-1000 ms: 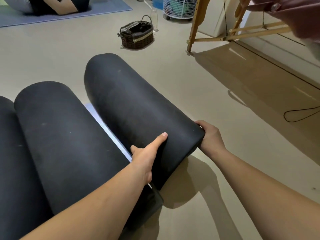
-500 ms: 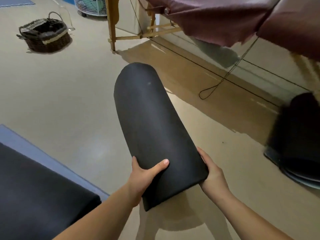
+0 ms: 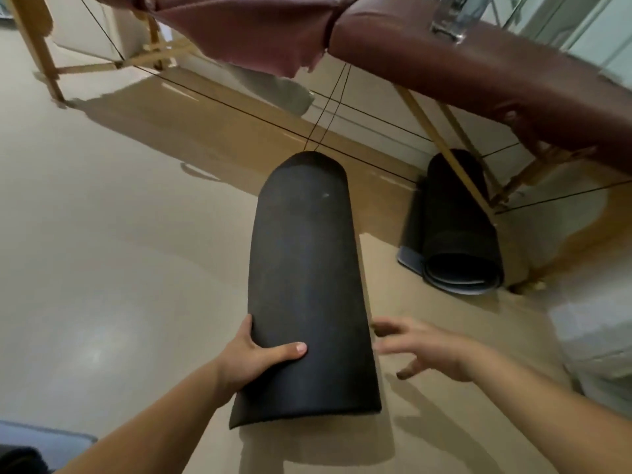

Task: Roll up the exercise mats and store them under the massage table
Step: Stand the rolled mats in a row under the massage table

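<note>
Mat (image 3: 304, 285) in left hand (image 3: 253, 360), perhaps aloft

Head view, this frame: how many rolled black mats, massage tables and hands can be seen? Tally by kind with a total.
Massage table: 1
Rolled black mats: 2, the held mat and the stored mat under the table
Hands: 2, left hand, right hand
Total: 5
Dark shape at the lower-left corner is cut off, not counted.

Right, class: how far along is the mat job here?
Done: one rolled mat lies under the table. In hand: the left hand grips a second roll aimed at the table; the right hand is open beside it. Left: stow this roll; a dark shape at the bottom-left corner may be another.
</note>
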Motion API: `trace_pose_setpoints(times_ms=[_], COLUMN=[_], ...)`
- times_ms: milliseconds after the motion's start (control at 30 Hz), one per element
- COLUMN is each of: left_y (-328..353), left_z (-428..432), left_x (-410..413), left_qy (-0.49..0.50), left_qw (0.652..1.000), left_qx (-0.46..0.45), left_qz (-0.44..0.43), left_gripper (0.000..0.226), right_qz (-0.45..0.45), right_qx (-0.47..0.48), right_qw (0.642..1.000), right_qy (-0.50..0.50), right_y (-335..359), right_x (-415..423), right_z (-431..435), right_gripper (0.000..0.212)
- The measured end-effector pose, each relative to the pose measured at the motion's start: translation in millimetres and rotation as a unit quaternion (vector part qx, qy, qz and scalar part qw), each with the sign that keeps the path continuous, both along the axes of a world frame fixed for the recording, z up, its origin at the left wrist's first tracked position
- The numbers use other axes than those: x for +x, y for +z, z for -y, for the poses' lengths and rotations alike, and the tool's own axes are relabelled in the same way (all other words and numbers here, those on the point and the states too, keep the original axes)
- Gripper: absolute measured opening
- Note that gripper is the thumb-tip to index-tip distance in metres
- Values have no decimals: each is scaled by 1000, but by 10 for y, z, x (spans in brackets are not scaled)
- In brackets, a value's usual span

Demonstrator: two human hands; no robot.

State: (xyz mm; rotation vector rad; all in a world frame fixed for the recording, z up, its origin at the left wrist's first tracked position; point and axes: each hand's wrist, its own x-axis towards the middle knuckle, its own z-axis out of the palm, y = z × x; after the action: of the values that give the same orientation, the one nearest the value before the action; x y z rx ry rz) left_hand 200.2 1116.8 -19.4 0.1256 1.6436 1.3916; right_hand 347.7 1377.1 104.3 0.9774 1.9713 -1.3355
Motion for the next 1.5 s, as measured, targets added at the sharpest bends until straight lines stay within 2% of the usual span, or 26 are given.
trace_pose_setpoints(times_ms=[67,100,167,233,333,500,600,667,767,867,933,967,1000,1067,1167,1233,1400,1500], left_y=[-39,-55,-81,-79,-51,33,67,103,132,197,269,298,320,345,337,316,260,243], left_z=[-39,-53,-101,-156,-268,-634,-900,-1002,-1043,-1079,-1147,-1169,-1182,-1166,-1066,-1054,-1172,-1197], left_x=[16,36,71,79,80,63,43,47,-10,-9,-26,-42,-68,-153,-192,-135,70,164], left_qy=[-8,-12,-13,-11,-23,-58,-52,-43,-66,-78,-89,-100,-111,-168,-239,-238,-243,-279], left_qw=[1000,1000,1000,1000,1000,996,997,994,974,927,889,883,888,906,930,934,897,883], left_qx=[-2,-3,-7,-1,6,-6,-8,-34,-116,-193,-210,-206,-195,-177,-170,-177,-234,-227], left_qz=[-8,-13,-19,-20,-19,-62,-63,-96,-182,-311,-396,-411,-402,-345,-221,-200,-285,-300], left_gripper=[131,130,129,127,123,151,153,156,153,124,99,94,97,126,167,172,164,161], right_qz=[-49,-54,-65,-115,-149,-193,-228,-238,-236,-219,-216,-214,-208,-176,-145,-138,-114,-109], right_qx=[-17,-21,-22,-14,-22,-8,4,11,25,42,98,139,185,263,304,320,318,310], right_qw=[989,984,982,972,957,929,910,905,909,923,937,944,947,947,941,937,941,944], right_qy=[-137,-167,-179,-206,-248,-316,-346,-352,-343,-315,-255,-210,-158,-52,-11,-22,-15,-2], right_y=[-87,-190,-385,-551,-615,-619,-636,-648,-716,-762,-687,-629,-576,-491,-475,-493,-517,-532], right_x=[-135,-176,-192,-146,-19,177,138,85,3,-156,-305,-397,-491,-673,-826,-875,-809,-763], right_z=[15,79,281,378,334,202,26,-65,-218,-340,-459,-526,-593,-697,-747,-756,-880,-984], right_gripper=[116,120,123,114,112,120,123,120,122,120,117,115,112,100,91,84,77,76])
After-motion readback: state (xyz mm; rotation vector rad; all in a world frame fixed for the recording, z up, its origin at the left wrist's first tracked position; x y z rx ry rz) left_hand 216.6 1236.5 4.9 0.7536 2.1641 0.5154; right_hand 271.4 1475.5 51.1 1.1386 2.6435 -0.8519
